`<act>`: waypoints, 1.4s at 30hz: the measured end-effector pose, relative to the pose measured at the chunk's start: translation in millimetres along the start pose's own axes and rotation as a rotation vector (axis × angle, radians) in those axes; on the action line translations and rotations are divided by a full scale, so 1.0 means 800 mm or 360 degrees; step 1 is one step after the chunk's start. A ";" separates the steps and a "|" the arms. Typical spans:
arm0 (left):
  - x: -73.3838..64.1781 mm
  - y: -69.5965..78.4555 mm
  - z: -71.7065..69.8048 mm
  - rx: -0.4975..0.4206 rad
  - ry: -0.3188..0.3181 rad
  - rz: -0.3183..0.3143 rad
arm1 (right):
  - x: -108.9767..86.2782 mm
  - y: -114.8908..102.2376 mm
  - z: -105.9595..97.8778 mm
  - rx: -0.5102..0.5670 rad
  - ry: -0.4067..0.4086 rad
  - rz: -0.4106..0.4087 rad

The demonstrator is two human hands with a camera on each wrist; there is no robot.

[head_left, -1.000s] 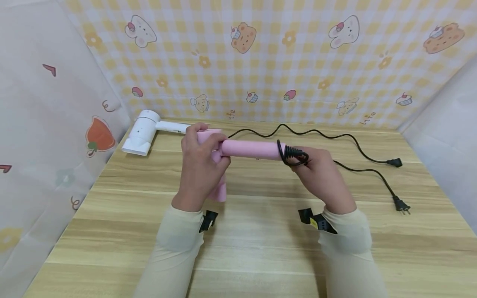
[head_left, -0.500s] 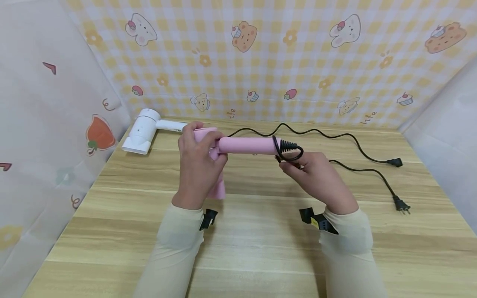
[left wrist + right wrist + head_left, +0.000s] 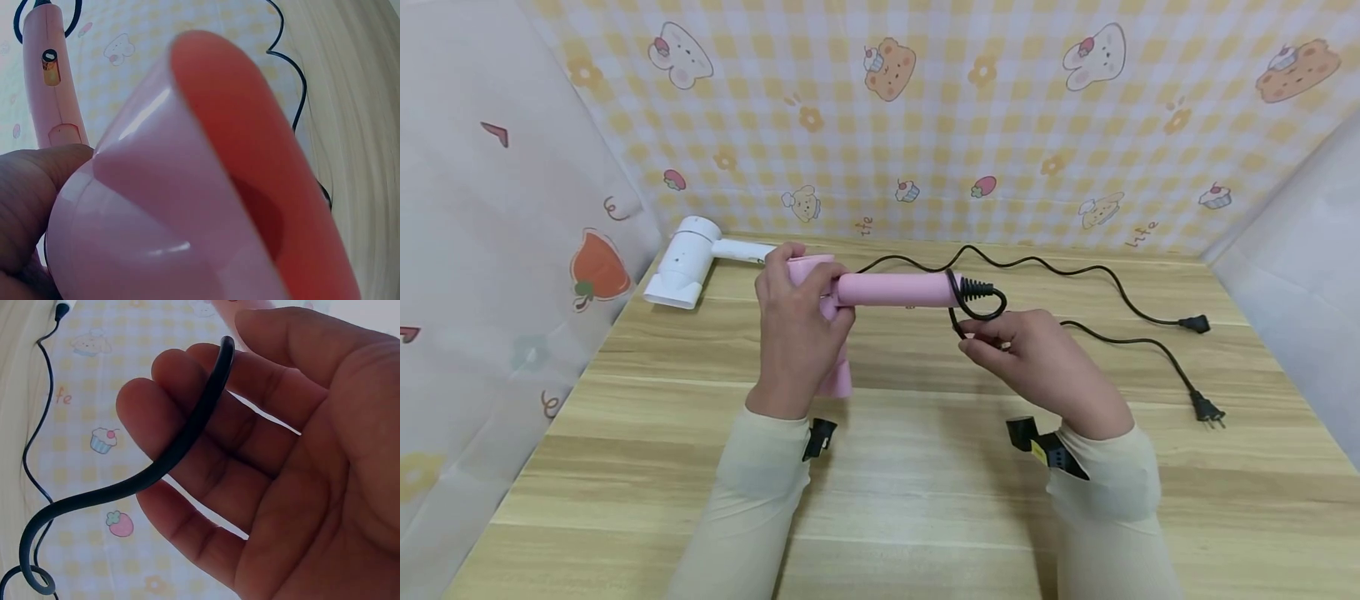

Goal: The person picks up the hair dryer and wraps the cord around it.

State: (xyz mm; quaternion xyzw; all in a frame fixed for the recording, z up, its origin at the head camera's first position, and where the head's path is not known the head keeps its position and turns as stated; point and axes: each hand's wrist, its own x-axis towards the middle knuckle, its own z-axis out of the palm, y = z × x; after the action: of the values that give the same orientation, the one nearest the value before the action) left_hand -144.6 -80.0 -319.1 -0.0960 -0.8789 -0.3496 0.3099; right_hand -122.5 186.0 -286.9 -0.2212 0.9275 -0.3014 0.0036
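The left hand holds the pink hair dryer up over the desk. Its back faces up. The fingers bend over the far side of the dryer's head, and the thumb is tucked in on the near side, so it has a firm hold. The dryer's handle sticks out to the right, almost flat, and its wide nozzle points back at the person.

The right hand is near the end of the handle, a bit lower. Its fingers are half bent, with little gaps between them, and the thumb is close to the first finger. A black cord comes from the handle, makes a loop and lies across these fingers. The hand has hold of it, but how tight is hard to see.

Both arms reach forward. A plug lies on the desk to the right.

At the back left, a white hair dryer lies on the desk. Its long thin cord wiggles along the back to another plug.
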 end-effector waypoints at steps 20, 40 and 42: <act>-0.002 -0.001 0.009 0.0149 -0.0005 0.0059 | -0.007 -0.018 0.004 -0.0105 -0.0022 -0.0149; -0.002 0.000 0.011 0.0171 -0.0015 0.0147 | -0.008 -0.015 -0.006 -0.0064 0.0589 -0.0385; -0.002 0.001 0.011 0.0169 -0.0017 0.0159 | -0.007 -0.015 -0.005 -0.0062 0.0629 -0.0360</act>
State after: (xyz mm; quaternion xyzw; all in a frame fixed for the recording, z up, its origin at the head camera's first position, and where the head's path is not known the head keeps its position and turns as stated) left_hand -147.4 -73.4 -324.5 -0.1250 -0.8919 -0.2861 0.3270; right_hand -113.0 182.2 -277.4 -0.2603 0.8851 -0.3195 -0.2162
